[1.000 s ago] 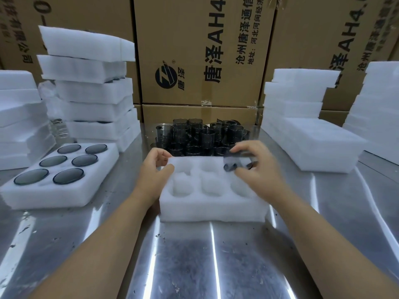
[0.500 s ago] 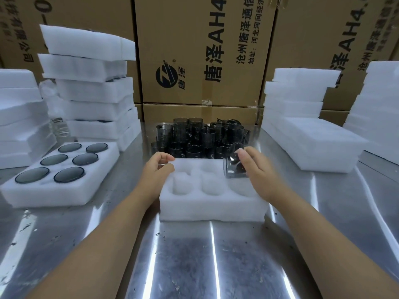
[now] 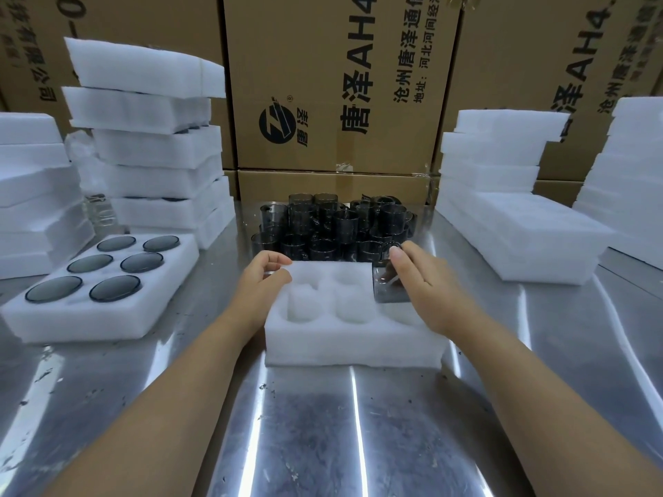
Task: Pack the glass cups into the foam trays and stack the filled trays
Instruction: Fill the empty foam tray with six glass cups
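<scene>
Since the earlier frames, the glass cup [image 3: 389, 286] has been turned upright and brought down by the right hand [image 3: 427, 288] into the far right pocket of the foam tray [image 3: 351, 346]. It is grasped there with the fingers curled round its side and a fingertip on its rim; whether it is fully seated cannot be told. The tray's far left corner is gripped by the left hand [image 3: 262, 281], by which the tray is steadied on the surface [image 3: 323, 425]. By the look of it, this tray has only just been begun: the five other pockets between and below the hands are seen empty. Just beyond both hands, a cluster of loose cups [image 3: 333, 224] is left to be packed. Well to the left of the left hand, a filled tray [image 3: 100, 317] with six cups lies unstacked, and a stack of trays [image 3: 154, 163] stands beyond it. Well to the right of the right hand, empty trays [image 3: 513, 238] are piled, so much packing and stacking is judged to remain.
</scene>
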